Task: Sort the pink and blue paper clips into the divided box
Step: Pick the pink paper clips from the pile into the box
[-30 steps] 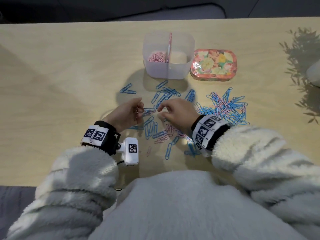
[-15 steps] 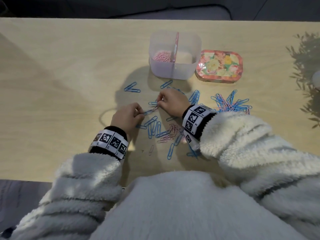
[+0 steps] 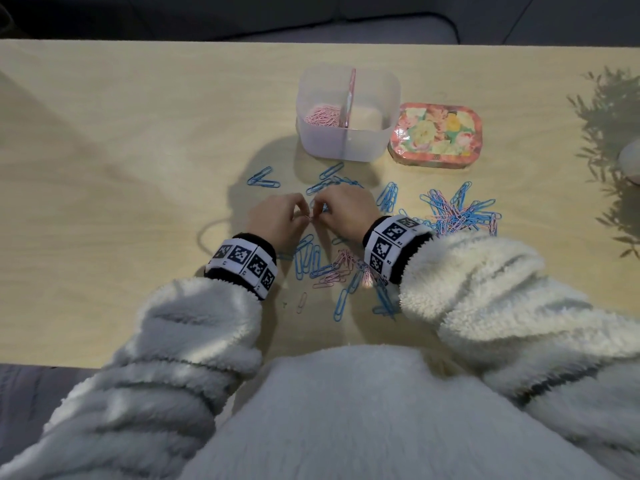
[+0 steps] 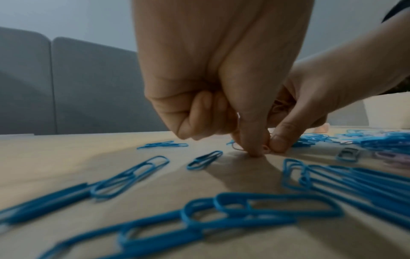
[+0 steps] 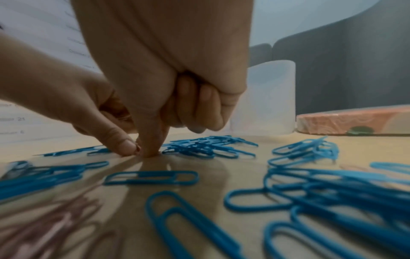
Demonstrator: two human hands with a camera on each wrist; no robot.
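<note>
Together, the left hand (image 3: pixel 277 220) and right hand (image 3: pixel 346 213) meet fingertip to fingertip, pinching one small pink wire paper clip (image 4: pixel 265 149) on the pale wooden worktop (image 3: pixel 121 168). Both hands' other fingers are curled in.

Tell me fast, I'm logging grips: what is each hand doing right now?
Left hand: fingers curled, pinching a small pink paper clip at the table.
Right hand: fingers curled, fingertip on the same clip.

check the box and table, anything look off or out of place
Nothing looks damaged or spilled. The box stands upright, with pink clips in its left compartment only; the right one looks empty. Blue clips and some pink ones still lie loose on the table, as expected mid-sort.
</note>
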